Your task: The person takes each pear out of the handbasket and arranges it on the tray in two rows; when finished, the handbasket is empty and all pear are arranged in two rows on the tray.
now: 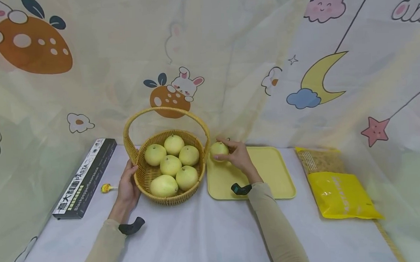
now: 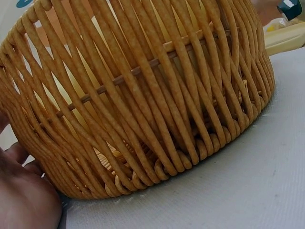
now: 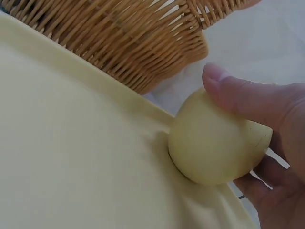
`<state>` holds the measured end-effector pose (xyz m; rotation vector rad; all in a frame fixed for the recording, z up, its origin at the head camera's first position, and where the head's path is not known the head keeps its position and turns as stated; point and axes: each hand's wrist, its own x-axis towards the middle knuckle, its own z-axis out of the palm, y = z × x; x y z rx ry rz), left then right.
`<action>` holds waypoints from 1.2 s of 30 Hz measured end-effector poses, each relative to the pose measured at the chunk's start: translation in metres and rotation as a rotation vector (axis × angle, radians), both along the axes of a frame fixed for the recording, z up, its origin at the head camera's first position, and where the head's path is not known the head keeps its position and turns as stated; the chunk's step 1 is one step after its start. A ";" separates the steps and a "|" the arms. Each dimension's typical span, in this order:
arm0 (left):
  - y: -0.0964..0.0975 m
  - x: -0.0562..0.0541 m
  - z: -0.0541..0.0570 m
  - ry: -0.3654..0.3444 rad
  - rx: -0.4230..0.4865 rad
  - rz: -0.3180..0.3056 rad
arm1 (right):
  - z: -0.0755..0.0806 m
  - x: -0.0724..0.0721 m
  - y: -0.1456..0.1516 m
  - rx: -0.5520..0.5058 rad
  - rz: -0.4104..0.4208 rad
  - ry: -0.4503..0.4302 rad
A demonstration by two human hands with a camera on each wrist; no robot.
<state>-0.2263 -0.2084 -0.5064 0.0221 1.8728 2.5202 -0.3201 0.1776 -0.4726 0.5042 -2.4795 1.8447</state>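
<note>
In the head view my right hand holds a small pale yellow-green melon at the far left corner of a yellow tray. The right wrist view shows the thumb over the melon, fingers beneath its far side; it sits low against the tray's edge. To the left stands a round wicker basket with a tall arched handle; several similar melons lie inside. My left hand grips the basket's left side near the handle's base; its fingers are partly hidden behind the wicker.
A black-and-white pasta box lies at the left, with a yellow-wrapped lollipop beside it. A yellow pasta bag lies right of the tray. Behind the white-covered table hangs a printed cloth.
</note>
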 end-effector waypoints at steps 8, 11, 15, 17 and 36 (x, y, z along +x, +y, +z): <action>0.001 -0.002 0.000 -0.001 -0.013 0.010 | -0.007 -0.005 0.001 0.007 0.061 0.004; 0.001 -0.002 0.001 -0.009 -0.022 0.012 | -0.007 -0.005 0.000 0.006 0.082 0.009; 0.001 -0.001 0.001 -0.027 -0.046 0.027 | -0.007 -0.005 -0.002 0.024 0.102 0.017; 0.001 -0.002 0.002 -0.034 -0.057 0.032 | -0.007 -0.005 -0.003 0.037 0.109 0.020; 0.002 -0.003 0.000 -0.072 -0.084 0.064 | 0.021 0.004 0.018 0.063 0.040 0.143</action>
